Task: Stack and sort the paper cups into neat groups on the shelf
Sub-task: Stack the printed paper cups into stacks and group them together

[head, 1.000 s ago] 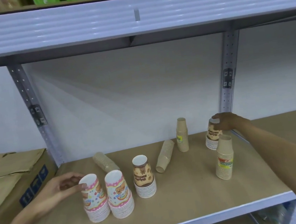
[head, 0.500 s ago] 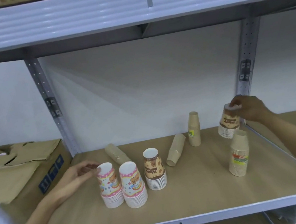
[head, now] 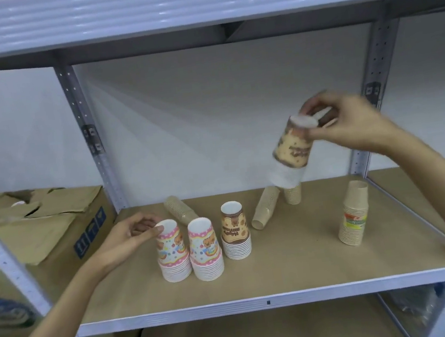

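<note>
Upside-down cup stacks stand on the tan shelf board (head: 285,267). My left hand (head: 131,237) grips the top of a pink patterned stack (head: 171,252); a second pink stack (head: 206,251) stands beside it. To their right stands a brown bear-print stack (head: 235,236). My right hand (head: 351,123) pinches the top of another brown bear-print stack (head: 291,153) and holds it tilted in the air above the shelf's back. Plain tan stacks: two lie on their sides (head: 179,210) (head: 265,209), one stands behind the lifted stack (head: 293,194), and one with a label stands at the right (head: 354,214).
A cardboard box (head: 47,219) sits on the neighbouring shelf to the left. Metal uprights (head: 90,140) (head: 373,97) frame the bay, and another shelf (head: 193,2) hangs overhead. Bagged goods lie below at lower right.
My right hand has lifted the brown bear-print stack off the shelf's back right and carried it up and leftward. My left hand stays on the pink stack.
</note>
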